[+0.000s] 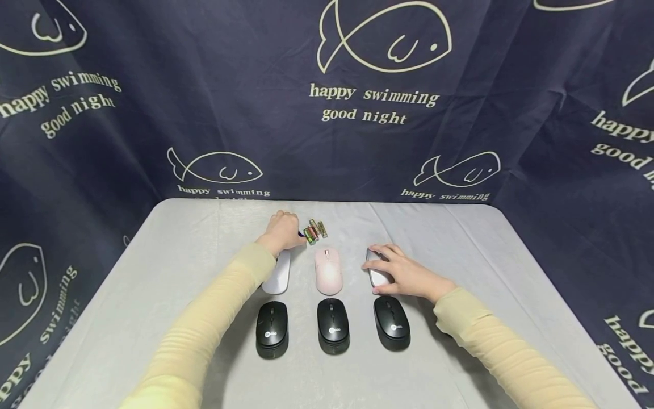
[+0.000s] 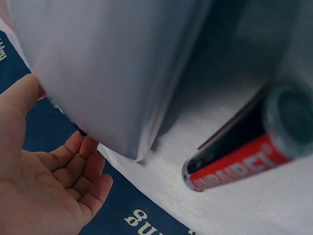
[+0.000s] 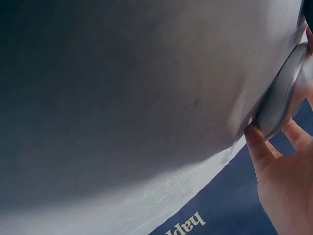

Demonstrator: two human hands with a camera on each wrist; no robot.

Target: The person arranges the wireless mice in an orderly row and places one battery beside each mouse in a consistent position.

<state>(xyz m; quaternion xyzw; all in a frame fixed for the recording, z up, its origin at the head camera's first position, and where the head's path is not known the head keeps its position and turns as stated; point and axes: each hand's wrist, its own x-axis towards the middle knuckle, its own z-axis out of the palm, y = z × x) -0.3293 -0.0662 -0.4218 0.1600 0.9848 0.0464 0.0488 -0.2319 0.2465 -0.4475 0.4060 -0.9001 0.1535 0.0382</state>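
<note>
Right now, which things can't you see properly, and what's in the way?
Dark thing in the left hand: head view, mostly hidden by the hand.
White mouse: head view, left hand and sleeve cover part.
Silver mouse under the right hand: head view, the hand covers part; right wrist view, cut off by the right edge.
Battery pile: head view, labels too small to read.
Red-and-black battery: left wrist view, lettering blurred.

L hand (image 1: 283,230) fwd, part curled; R hand (image 1: 402,271) palm-dn, spread.
</note>
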